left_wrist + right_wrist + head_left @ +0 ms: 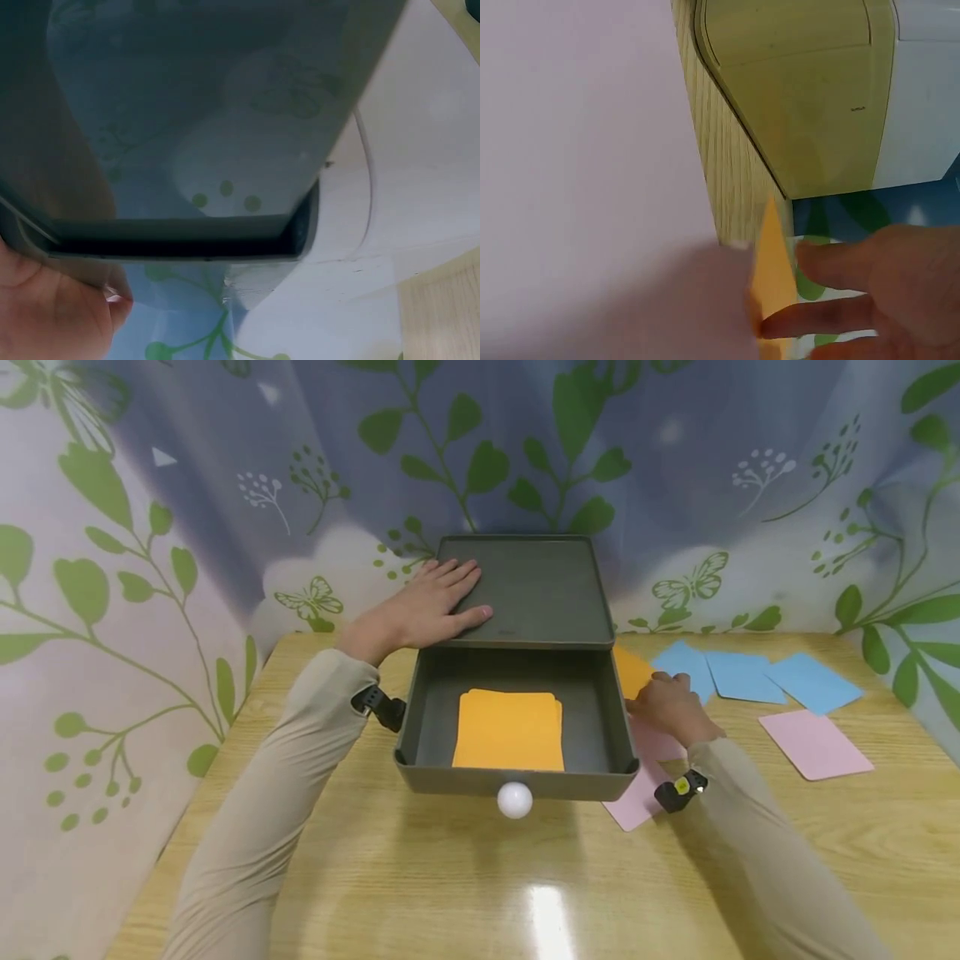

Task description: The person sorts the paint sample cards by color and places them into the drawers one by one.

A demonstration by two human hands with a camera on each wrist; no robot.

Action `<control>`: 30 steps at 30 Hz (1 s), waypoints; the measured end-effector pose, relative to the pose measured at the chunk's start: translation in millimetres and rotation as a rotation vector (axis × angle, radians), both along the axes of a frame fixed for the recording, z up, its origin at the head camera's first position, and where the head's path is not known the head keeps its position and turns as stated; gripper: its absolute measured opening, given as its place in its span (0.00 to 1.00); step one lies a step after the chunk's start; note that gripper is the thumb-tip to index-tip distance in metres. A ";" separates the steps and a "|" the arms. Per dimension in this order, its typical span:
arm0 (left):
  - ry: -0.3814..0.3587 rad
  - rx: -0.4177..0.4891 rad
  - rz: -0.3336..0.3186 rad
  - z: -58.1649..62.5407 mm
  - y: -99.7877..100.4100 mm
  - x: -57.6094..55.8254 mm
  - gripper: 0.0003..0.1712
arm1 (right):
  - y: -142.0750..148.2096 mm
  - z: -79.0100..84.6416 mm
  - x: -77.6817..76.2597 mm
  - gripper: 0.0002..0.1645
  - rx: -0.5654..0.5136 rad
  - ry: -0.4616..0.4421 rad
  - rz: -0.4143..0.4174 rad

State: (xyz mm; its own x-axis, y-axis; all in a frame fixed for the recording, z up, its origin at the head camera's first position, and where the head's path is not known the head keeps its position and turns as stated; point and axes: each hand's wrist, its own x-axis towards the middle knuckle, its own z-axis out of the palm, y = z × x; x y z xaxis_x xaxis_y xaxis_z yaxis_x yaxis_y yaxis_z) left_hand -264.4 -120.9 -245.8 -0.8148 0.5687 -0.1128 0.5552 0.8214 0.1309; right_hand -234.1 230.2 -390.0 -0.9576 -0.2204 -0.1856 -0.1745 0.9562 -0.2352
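Note:
My left hand rests with fingers spread on the top of a dark grey box. Below that top is its pulled-out drawer, which has a round white knob. Several orange cards lie stacked inside the drawer. Beside the drawer's right wall, my right hand holds a loose orange card at its edge with bent fingers. In the right wrist view, a fingertip overlaps this orange card, and the thumb is close to its edge.
Several blue cards lie at the back right of the wooden table. A pink card is in front of them, and more pink cards lie under and near the right hand. A patterned curtain hangs behind.

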 end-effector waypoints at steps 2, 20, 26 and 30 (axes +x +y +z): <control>0.002 0.004 0.000 -0.6 0.7 0.0 0.43 | 1.1 -2.2 -0.7 0.26 -0.029 0.006 -0.019; 0.006 0.036 0.001 0.1 -1.3 0.4 0.43 | 7.8 -7.7 -0.1 0.34 -0.113 -0.025 -0.291; -0.002 0.031 0.004 -0.7 -1.1 -0.4 0.43 | 16.4 -4.2 -0.2 0.26 -0.227 -0.032 -0.315; -0.006 0.033 0.001 0.2 -1.6 0.0 0.43 | 26.1 8.9 5.2 0.28 -0.585 -0.099 -0.350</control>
